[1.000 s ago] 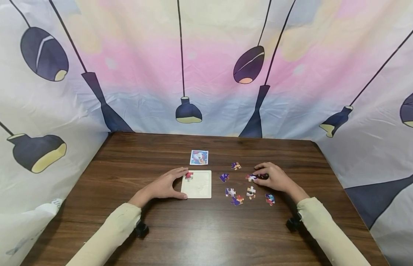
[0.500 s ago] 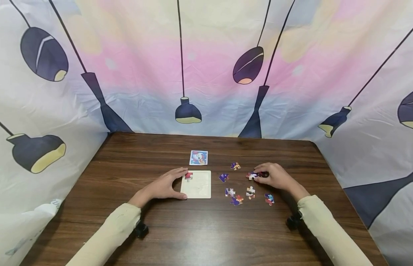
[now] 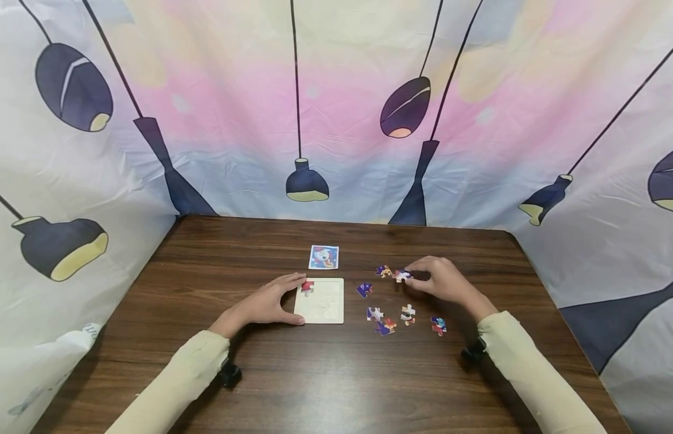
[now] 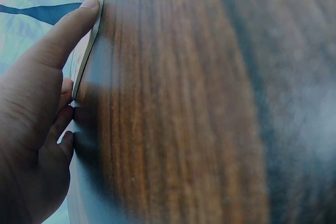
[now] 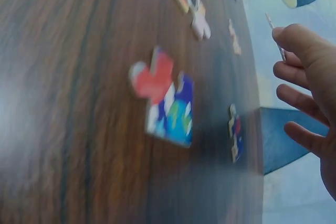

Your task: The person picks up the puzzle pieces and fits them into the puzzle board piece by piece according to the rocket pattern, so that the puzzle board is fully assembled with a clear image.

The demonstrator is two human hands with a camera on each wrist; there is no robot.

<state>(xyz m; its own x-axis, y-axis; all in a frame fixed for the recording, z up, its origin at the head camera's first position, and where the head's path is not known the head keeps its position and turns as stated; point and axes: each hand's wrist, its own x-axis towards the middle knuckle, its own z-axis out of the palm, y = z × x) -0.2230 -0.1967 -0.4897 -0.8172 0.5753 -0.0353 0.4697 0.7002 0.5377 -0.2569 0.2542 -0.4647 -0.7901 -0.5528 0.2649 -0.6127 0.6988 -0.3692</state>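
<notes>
In the head view my left hand [image 3: 267, 301] grips the left side of a pale square puzzle tray [image 3: 326, 307], thumb at its near corner and fingers at its far one. A single red-and-white piece [image 3: 307, 287] sits in the tray's far left corner. My right hand [image 3: 447, 282] pinches a white-and-purple puzzle piece [image 3: 401, 276] between thumb and forefinger, above the table. In the right wrist view that held piece shows edge-on, raised off the wood. Beneath this hand lies a dark puzzle piece [image 5: 236, 134], which the hand hides in the head view.
A small printed picture card [image 3: 323, 257] lies beyond the tray. Loose pieces are scattered to the tray's right: a purple piece [image 3: 364, 290], a purple-and-yellow piece [image 3: 383, 271], a white piece [image 3: 408, 314], a blue-and-red piece [image 3: 438, 325] and others. A patterned cloth [image 3: 347, 120] hangs behind the table.
My right hand has picked up the white-and-purple puzzle piece and carried it a little away from me and to the left. My left hand stays on the puzzle tray.
</notes>
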